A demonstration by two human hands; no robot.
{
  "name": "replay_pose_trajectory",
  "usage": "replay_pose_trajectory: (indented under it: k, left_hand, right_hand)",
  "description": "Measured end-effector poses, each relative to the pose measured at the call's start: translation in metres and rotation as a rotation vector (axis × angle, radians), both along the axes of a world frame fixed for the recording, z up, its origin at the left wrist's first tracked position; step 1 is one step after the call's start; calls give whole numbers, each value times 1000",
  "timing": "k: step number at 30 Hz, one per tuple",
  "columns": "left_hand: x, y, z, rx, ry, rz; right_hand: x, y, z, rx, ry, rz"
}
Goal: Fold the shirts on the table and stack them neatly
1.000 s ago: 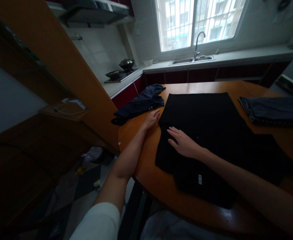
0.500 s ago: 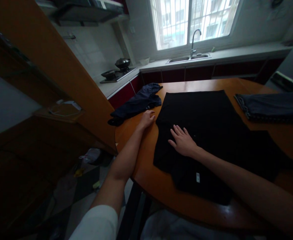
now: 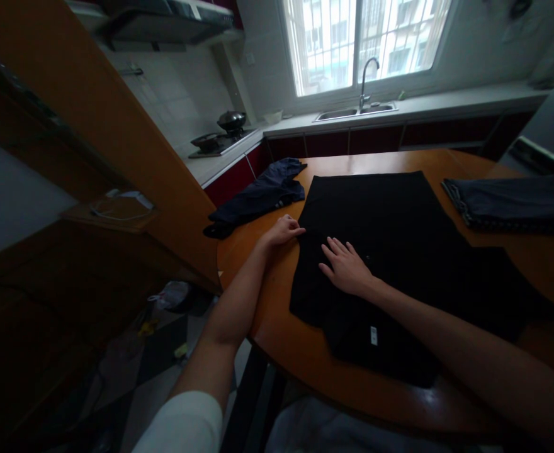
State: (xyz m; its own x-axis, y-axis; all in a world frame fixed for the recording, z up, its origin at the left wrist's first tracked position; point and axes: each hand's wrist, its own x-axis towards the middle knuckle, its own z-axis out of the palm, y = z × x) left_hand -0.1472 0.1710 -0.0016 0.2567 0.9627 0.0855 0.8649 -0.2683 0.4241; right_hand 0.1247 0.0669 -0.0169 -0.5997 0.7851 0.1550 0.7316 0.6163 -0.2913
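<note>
One black garment (image 3: 381,211) lies spread on the table (image 3: 277,321), and on my remote feed the right hand (image 3: 347,267) rests open and flat upon it, likely to steady it; at the garment's left edge, the half-curled left hand (image 3: 281,231), pinching or not, I can't tell.

Can pass along the bare strip of surface (image 3: 281,333) between left forearm (image 3: 239,299) and black garment (image 3: 376,207), until blocked by the left hand (image 3: 281,231) at the garment's left edge — and, just beyond, by the navy garment (image 3: 258,195). Blocked over the middle by the right hand (image 3: 347,267), resting flat, and by the right forearm (image 3: 428,321), slanting in from the right. Open over the black garment's far half — also through the narrow lane between it and the folded dark cloth (image 3: 522,198)
</note>
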Motion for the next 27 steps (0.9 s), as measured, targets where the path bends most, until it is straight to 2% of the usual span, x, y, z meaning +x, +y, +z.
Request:
replay_pose_trajectory:
  k: [6,11,15,17,19,23,27]
  left_hand:
    - [2,3,-6,27,9,35]
    - [10,4,-6,66,85,120]
    - [17,2,-4,134,57,181]
    - [22,2,-4,179,17,162]
    - [28,2,-3,189,-7,80]
    - [46,16,3,100,46,-69]
    - [67,49,6,-94,225,-20]
  right_hand:
    - [0,-1,3,10,-16,-1]
    - [0,-2,3,18,-17,-3]
    - [0,-2,2,17,-11,-4]
    - [0,-2,1,12,-8,-5]
    - [0,-2,1,12,-6,-6]
    - [-1,-2,1,10,-11,-5]
    - [-1,-2,2,14,-6,-3]
